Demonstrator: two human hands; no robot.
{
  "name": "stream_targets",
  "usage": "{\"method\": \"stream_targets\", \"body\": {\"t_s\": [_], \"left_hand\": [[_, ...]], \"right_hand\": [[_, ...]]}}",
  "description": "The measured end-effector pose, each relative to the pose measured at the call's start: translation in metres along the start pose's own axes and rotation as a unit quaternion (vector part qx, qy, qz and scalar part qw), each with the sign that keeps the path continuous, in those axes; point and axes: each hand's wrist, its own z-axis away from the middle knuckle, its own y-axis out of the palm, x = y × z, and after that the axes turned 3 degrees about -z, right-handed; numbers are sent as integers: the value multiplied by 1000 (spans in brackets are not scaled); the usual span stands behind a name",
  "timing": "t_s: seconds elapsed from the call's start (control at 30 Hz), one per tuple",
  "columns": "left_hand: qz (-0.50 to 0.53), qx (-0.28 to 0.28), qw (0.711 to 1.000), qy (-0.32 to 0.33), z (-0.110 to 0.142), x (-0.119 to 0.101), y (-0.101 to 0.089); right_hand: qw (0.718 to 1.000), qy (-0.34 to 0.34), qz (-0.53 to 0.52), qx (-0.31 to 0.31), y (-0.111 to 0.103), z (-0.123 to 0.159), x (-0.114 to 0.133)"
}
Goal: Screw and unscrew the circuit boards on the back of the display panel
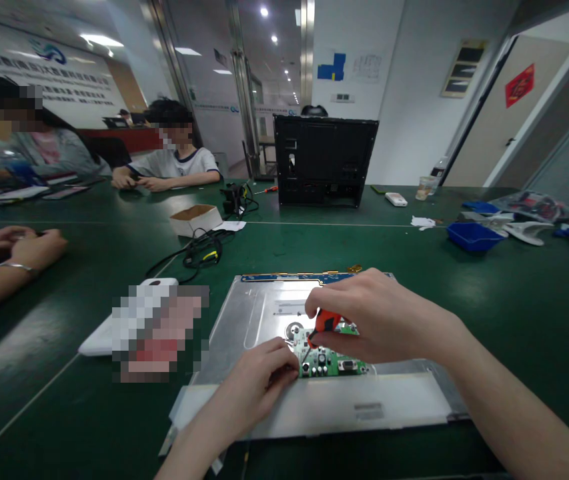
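A screwdriver (pixel 327 321) with an orange and black handle is gripped in my right hand (pixel 364 313). Its shaft slants down to the left, with the tip close to the left end of a green circuit board (pixel 333 364). My left hand (pixel 263 379) has its fingers curled together at the board's left edge. What those fingertips pinch, if anything, is hidden. Beneath the board lies a flat metal display panel (pixel 264 308), with a blue strip (pixel 284 279) along its far edge and a whitish strip (pixel 324 405) along its near side.
A black monitor housing (pixel 325 160) stands at the back. Left of the panel are a white device (pixel 101 333), black cables (pixel 199 252) and an open box (pixel 195 220). A blue tray (pixel 471 237) sits to the right. Another person's hands (pixel 34 252) rest at far left.
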Motion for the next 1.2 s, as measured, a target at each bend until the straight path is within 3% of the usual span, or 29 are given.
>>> {"method": "stream_targets", "body": {"t_s": [0.57, 1.2], "left_hand": [[-16, 34, 999, -28, 0, -6, -6], [-3, 32, 999, -19, 4, -2, -2]], "right_hand": [[999, -15, -33, -18, 6, -1, -4], [999, -11, -34, 24, 15, -8, 0]]}}
